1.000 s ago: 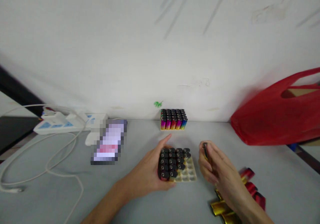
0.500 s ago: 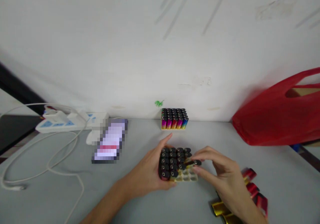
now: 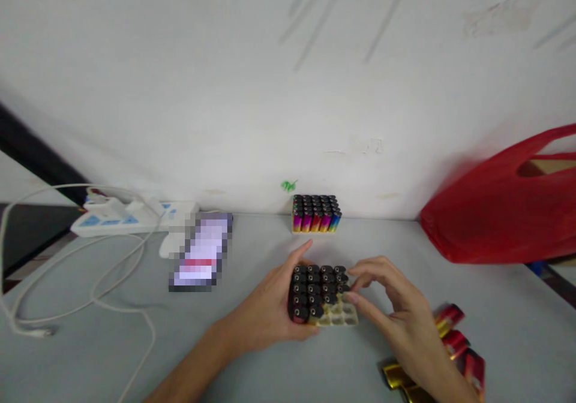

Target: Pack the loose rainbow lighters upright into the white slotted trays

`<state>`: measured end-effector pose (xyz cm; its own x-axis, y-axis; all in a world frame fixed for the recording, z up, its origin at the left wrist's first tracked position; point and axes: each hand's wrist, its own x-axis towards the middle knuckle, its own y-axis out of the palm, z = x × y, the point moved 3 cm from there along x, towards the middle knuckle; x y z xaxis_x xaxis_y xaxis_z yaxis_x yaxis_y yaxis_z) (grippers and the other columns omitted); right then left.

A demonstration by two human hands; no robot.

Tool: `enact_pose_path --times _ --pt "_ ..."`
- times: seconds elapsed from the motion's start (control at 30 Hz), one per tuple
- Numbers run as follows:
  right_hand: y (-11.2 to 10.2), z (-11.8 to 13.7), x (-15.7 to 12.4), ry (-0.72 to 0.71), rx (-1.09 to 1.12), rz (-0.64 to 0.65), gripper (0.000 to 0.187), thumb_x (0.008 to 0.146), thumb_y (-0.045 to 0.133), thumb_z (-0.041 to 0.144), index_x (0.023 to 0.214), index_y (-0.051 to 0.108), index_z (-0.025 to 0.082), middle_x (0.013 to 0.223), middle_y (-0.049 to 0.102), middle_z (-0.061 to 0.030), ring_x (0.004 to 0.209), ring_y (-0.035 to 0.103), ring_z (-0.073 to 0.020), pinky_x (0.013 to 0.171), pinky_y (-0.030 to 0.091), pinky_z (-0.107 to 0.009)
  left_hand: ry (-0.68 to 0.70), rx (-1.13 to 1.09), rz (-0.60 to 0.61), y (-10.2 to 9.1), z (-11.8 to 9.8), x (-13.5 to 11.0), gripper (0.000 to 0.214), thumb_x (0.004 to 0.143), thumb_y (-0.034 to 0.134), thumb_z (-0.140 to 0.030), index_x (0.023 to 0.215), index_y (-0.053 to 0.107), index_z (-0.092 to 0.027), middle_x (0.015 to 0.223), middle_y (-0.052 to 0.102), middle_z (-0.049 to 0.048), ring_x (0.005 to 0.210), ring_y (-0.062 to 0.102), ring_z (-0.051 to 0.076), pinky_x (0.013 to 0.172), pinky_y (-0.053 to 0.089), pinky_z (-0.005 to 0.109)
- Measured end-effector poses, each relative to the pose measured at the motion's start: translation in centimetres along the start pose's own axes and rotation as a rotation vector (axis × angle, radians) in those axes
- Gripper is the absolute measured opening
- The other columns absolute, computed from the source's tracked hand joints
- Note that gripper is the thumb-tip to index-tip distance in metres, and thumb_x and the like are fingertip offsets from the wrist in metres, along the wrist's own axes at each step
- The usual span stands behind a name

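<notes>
My left hand (image 3: 263, 307) wraps around the left side of a pale plastic tray (image 3: 338, 319) with square cells. Rows of black-topped lighters (image 3: 314, 288) stand upright in it, while several cells at the near right hold none. Thumb and fingers of my right hand (image 3: 396, 307) close at the tray's right side on a lighter (image 3: 343, 289) that stands in the rightmost column. Its lower body is hidden. Partly behind my right wrist, loose lighters with red (image 3: 455, 343) and gold (image 3: 396, 376) shiny bodies lie on the table.
Against the wall stands a second tray filled with multicoloured lighters (image 3: 317, 214). A phone (image 3: 202, 250), a white power strip (image 3: 130, 220) and a white cable (image 3: 121, 310) lie at left. A red bag (image 3: 499, 211) rests at right.
The lighter in my right hand was tilted above the tray and now stands upright in the rightmost column. My left hand keeps its hold on the tray.
</notes>
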<state>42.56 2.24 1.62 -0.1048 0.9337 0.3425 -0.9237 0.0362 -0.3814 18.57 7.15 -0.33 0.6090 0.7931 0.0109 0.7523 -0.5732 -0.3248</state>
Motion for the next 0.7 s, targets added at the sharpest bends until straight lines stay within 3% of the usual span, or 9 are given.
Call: enact_pose_path --times 0.17,0.23,0.3,0.4,0.5,0.6,0.7 --pt "-0.9 -0.2 0.3 0.097 -0.021 -0.033 0.010 0.111 0.067 0.038 0.111 0.073 0.030 0.103 0.069 -0.0007 0.098 0.064 -0.0209 0.090 0.050 -0.034 -0.007 -0.006 0.006 -0.1 0.2 -0.1 0.132 0.073 0.097 -0.019 0.178 0.016 -0.030 0.153 0.063 0.0132 0.133 0.068 0.034 0.123 0.048 0.051" --pt "-1.7 -0.5 0.5 0.145 -0.080 0.038 0.017 0.110 0.066 0.040 0.100 0.073 0.028 0.098 0.069 -0.0011 0.096 0.063 -0.0223 0.089 0.049 -0.036 -0.010 -0.009 0.010 -0.1 0.3 -0.2 0.133 0.073 0.097 -0.018 0.178 0.016 -0.030 0.154 0.063 0.0137 0.133 0.068 0.035 0.124 0.047 0.051" --pt "-2.5 -1.0 0.5 0.191 -0.143 0.188 0.019 0.107 0.070 0.039 0.093 0.074 0.027 0.097 0.070 -0.0018 0.097 0.063 -0.0245 0.091 0.048 -0.039 -0.012 -0.015 0.008 -0.1 0.3 -0.2 0.133 0.073 0.096 -0.018 0.178 0.016 -0.030 0.154 0.062 0.0138 0.131 0.069 0.034 0.123 0.047 0.052" --pt "-4.0 -2.1 0.0 0.256 -0.209 0.381 0.013 0.089 0.090 0.035 0.092 0.079 0.030 0.103 0.071 -0.0026 0.107 0.064 -0.0308 0.102 0.046 -0.048 -0.011 -0.035 0.013 0.0 0.3 -0.1 0.133 0.074 0.095 -0.018 0.178 0.014 -0.030 0.151 0.063 0.0134 0.126 0.071 0.033 0.120 0.050 0.051" --pt "-5.3 -3.0 -1.0 0.331 -0.196 0.483 0.043 0.067 0.105 0.027 0.103 0.083 0.034 0.115 0.071 -0.0035 0.119 0.062 -0.0376 0.108 0.046 -0.055 -0.015 -0.041 0.019 -0.1 0.4 -0.1 0.134 0.072 0.097 -0.019 0.178 0.015 -0.029 0.152 0.063 0.0135 0.130 0.069 0.034 0.122 0.048 0.051" --pt "-6.5 -3.6 -2.0 0.347 -0.151 0.460 0.053 0.058 0.108 0.029 0.105 0.083 0.035 0.115 0.072 -0.0039 0.114 0.065 -0.0376 0.099 0.053 -0.050 -0.021 -0.043 0.014 -0.1 0.4 0.0 0.135 0.071 0.098 -0.019 0.178 0.017 -0.029 0.151 0.063 0.0134 0.133 0.067 0.035 0.124 0.046 0.052" --pt "-7.9 -4.1 -2.4 0.301 -0.077 0.313 0.047 0.057 0.107 0.032 0.098 0.083 0.032 0.102 0.074 -0.0030 0.092 0.068 -0.0299 0.077 0.056 -0.037 -0.019 -0.046 0.006 -0.2 0.3 -0.1 0.132 0.072 0.096 -0.018 0.178 0.017 -0.029 0.151 0.063 0.0133 0.133 0.067 0.035 0.125 0.046 0.053"
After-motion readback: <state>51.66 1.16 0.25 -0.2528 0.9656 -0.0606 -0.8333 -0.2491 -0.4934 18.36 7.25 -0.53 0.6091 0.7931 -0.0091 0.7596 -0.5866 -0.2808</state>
